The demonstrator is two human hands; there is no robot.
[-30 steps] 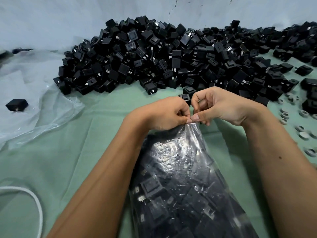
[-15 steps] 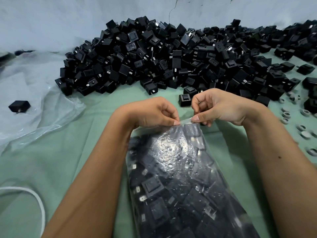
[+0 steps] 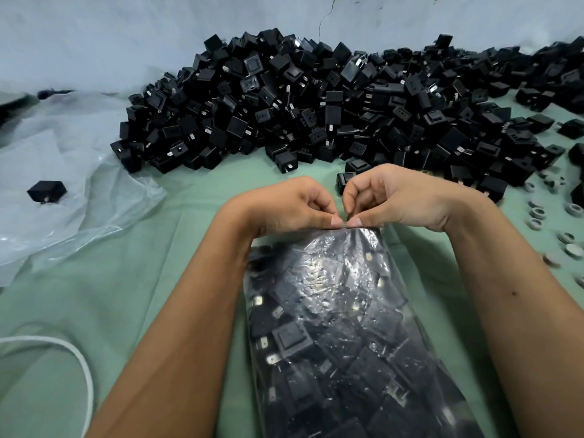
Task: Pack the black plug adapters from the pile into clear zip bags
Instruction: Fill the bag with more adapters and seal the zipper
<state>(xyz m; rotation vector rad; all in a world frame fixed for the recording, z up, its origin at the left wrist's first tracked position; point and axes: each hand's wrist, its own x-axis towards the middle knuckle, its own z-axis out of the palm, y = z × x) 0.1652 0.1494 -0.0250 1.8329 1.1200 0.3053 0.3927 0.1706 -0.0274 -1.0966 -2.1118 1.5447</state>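
A clear zip bag (image 3: pixel 341 327) full of black plug adapters lies on the green cloth in front of me, its top edge pointing away. My left hand (image 3: pixel 290 207) and my right hand (image 3: pixel 398 197) both pinch that top edge between thumb and forefinger, the fingertips nearly touching at the middle of the strip. A big pile of black plug adapters (image 3: pixel 316 102) stretches across the back of the table, just beyond my hands.
Crumpled clear plastic sheeting (image 3: pixel 63 191) covers the left side, with one stray adapter (image 3: pixel 46 191) on it. Several small grey rings (image 3: pixel 537 216) lie scattered at the right. A white cord (image 3: pixel 79 368) loops at the lower left. A pale wall stands behind the pile.
My left hand had slid left along the bag's top edge half a second ago and has now come back to the middle, beside my right hand.
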